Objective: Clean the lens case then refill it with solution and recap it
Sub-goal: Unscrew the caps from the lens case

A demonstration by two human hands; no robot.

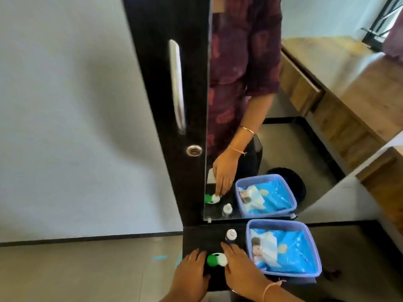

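Small lens case with one green round cap and one white round cap (216,259) lies flat on the narrow black surface (202,238), between the two hands. Left hand (190,273) sits just left of the green cap, fingers spread flat on the surface, grip apart, nothing in it; fingertips near or touching the cap edge, cannot tell which. Right hand (241,267) lies over the white cap side, fingers extended, thumb down near the cap; grip loose over the white cap, whether it is clamped on it cannot be told. Thin pink thread band on the right wrist.

Just beyond the right hand's fingertips stands a small solution bottle with a white top and dark label (231,236), upright, close to the index fingertip. Right of the right hand, nearly touching its knuckle side, is a blue-violet rectangular plastic tub (281,223) holding a blue printed packet (290,251).

Surface front edge runs under both wrists; left edge lies just left of the left hand, with beige tile floor (87,269) open beyond it. Free black surface lies ahead of the left hand up to the mirror (305,138) bottom edge. Tub blocks the right side. Dark cabinet door with a steel bar handle (177,86) rises behind.
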